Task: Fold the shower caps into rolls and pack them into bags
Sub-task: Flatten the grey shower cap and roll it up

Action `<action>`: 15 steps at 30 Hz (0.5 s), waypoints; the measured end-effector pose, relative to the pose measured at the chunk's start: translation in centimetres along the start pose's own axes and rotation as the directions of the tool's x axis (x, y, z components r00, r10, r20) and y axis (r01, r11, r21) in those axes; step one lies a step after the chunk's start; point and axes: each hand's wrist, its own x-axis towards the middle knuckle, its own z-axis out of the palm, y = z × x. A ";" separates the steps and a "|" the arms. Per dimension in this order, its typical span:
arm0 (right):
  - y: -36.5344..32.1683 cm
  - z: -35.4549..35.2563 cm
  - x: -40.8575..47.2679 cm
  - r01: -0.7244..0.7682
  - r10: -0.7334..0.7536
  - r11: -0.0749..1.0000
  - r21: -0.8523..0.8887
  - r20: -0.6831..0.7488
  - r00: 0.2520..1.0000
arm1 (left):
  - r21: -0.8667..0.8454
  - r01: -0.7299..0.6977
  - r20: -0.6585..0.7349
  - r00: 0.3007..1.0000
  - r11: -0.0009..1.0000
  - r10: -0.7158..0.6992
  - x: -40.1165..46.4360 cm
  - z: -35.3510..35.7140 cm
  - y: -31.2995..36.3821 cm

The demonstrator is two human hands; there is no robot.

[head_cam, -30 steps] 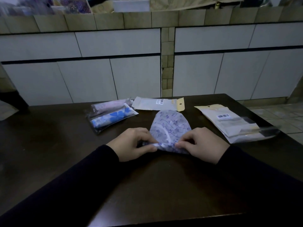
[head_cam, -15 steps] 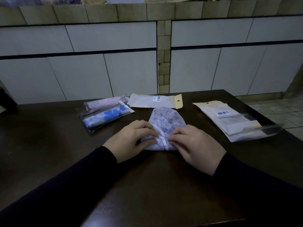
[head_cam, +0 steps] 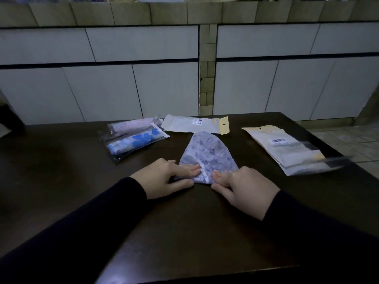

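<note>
The purple flowered shower cap lies flat in the middle of the dark table; its round top points away from the person, and its wide near edge runs from side to side, right under both hands; so its long way goes from near to far, and the roll would likely go forward, away from the body. The left hand pinches the near left corner, fingers on top and thumb below; the right hand pinches the near right corner the same way; both are just as near. To the far left lie 2 packed bags, each with a rolled cap inside; 1 empty bag lies just past the cap; more bags lie well to the right.
</note>
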 end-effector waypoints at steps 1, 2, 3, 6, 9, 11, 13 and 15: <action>-0.1 0.0 0.0 -0.006 0.006 1.000 0.000 0.005 1.000 | -0.005 0.015 0.001 1.000 1.000 -0.015 0.0 -0.1 0.0; -0.1 0.0 0.1 -0.015 0.015 1.000 0.005 0.007 1.000 | -0.009 0.029 -0.006 1.000 1.000 -0.029 -0.1 -0.3 -0.1; -0.1 0.0 0.1 -0.027 0.027 1.000 0.011 0.005 1.000 | -0.010 0.038 -0.024 0.999 0.999 -0.038 -0.1 -0.4 -0.3; 0.3 0.1 -0.1 -0.060 0.060 0.998 0.010 -0.033 0.998 | 0.038 0.032 -0.065 0.997 0.999 -0.030 -0.5 -0.6 -0.2; 0.7 0.3 -0.8 -0.056 0.060 0.998 0.041 -0.102 0.993 | 0.086 0.000 -0.069 0.998 0.996 0.006 -0.8 -0.9 0.5; 0.5 0.4 -1.4 -0.027 0.033 0.998 0.052 -0.115 0.993 | 0.085 -0.011 -0.059 0.998 0.996 0.016 -1.1 -1.3 0.7; 0.1 0.3 -1.8 0.020 -0.011 0.998 0.056 -0.156 0.988 | 0.093 -0.011 -0.044 0.999 0.996 0.015 -1.5 -1.8 0.7; -0.1 0.1 -2.1 0.065 -0.056 0.997 0.041 -0.184 0.981 | 0.105 -0.016 -0.016 1.000 0.994 0.018 -1.7 -2.2 0.5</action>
